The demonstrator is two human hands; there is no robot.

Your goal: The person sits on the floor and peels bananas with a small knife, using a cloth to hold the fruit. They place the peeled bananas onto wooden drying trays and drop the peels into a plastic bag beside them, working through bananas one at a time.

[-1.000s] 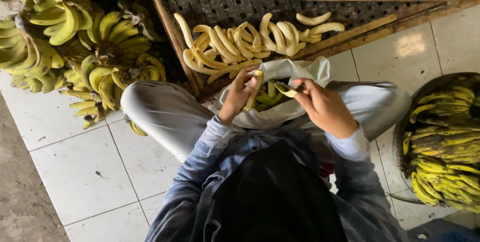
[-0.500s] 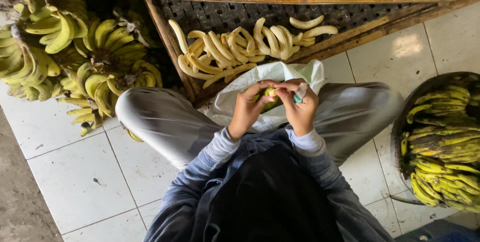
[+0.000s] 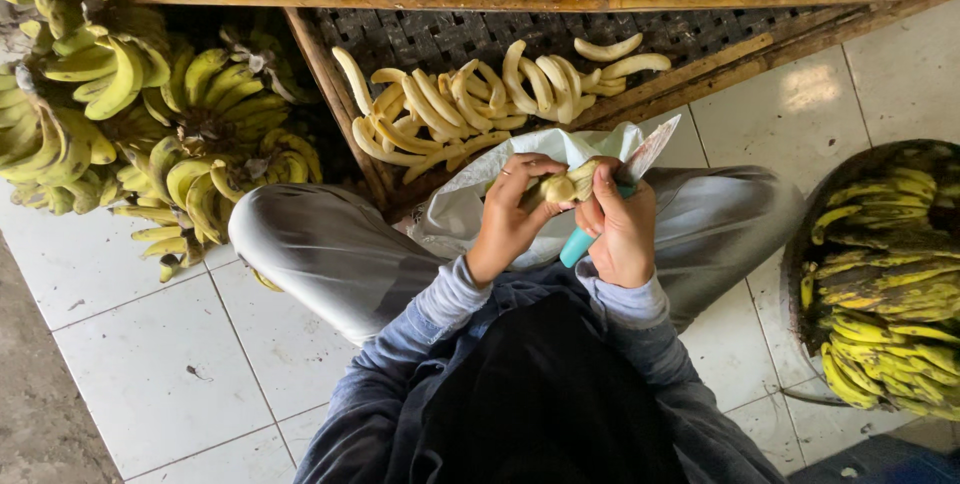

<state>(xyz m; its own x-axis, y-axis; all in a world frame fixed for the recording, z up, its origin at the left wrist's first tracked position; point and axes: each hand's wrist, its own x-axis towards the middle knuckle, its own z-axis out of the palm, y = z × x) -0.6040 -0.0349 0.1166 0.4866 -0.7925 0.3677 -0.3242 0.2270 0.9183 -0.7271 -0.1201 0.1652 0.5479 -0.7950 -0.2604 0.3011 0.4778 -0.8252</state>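
1. Left hand (image 3: 512,219) closed around a half-peeled banana (image 3: 560,187), held just above the white bag (image 3: 455,219);
2. Right hand (image 3: 622,229) touches the banana, fingers wrapped on a teal-handled knife (image 3: 620,194);
3. Peeled bananas (image 3: 470,104) lie on the woven rack (image 3: 420,39) beyond the bag.
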